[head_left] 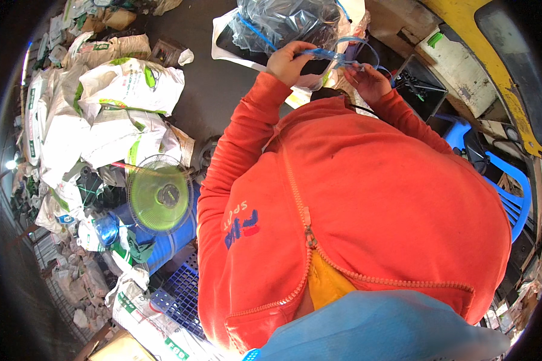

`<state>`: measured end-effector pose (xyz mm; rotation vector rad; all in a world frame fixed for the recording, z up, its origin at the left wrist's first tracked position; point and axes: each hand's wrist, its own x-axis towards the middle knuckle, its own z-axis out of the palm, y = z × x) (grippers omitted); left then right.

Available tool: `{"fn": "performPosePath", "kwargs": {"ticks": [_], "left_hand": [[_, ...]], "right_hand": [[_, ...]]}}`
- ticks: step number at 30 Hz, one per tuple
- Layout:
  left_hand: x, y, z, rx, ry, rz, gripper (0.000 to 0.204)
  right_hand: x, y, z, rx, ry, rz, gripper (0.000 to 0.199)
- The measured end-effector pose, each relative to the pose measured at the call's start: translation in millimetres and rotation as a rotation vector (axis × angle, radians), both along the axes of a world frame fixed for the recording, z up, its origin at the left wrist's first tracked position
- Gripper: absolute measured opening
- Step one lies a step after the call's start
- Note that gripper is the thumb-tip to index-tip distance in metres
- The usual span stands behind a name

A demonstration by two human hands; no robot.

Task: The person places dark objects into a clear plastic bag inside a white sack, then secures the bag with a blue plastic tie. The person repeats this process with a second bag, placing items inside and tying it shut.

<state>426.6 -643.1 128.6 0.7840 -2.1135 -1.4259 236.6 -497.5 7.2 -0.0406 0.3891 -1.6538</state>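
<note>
Beyond the chest of my orange jacket, both hands are working with a blue plastic string [334, 55]. My left hand [288, 62] pinches one part of it between thumb and fingers. On the right, the curled fingers of my right hand [368, 82] are closed on another part. A loop of the string stands up between and above the hands. Right behind them lies a bundle of clear, crumpled plastic film [288, 25], with a blue strand running across its left side. White sheeting [223, 42] shows beneath the bundle.
White printed sacks [132, 87] are piled at the left. A green fan [159, 195] stands close by my left side, near a blue drum [171, 240] and a blue plastic crate [183, 295]. Blue chairs [512, 192] and a yellow metal frame [494, 66] are at the right.
</note>
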Motion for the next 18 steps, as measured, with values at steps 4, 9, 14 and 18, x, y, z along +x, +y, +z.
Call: {"fn": "performPosePath", "kwargs": {"ticks": [4, 9, 14, 18], "left_hand": [[-4.0, 0.0, 1.5, 0.022, -0.047, 0.051, 0.022], [-6.9, 1.3, -0.6, -0.046, -0.093, 0.064, 0.022], [-8.4, 2.9, 0.6, -0.001, -0.100, 0.065, 0.021], [-2.7, 0.0, 4.0, -0.035, -0.095, 0.037, 0.019]], "right_hand": [[-7.1, -13.5, -5.4, 0.087, 0.002, 0.070, 0.023], [3.1, -27.2, 4.8, 0.369, 0.385, 0.345, 0.027], [22.2, -39.4, 6.8, 0.369, 0.605, 0.248, 0.023], [8.6, -24.8, -8.3, 0.155, 0.407, 0.166, 0.036]]}}
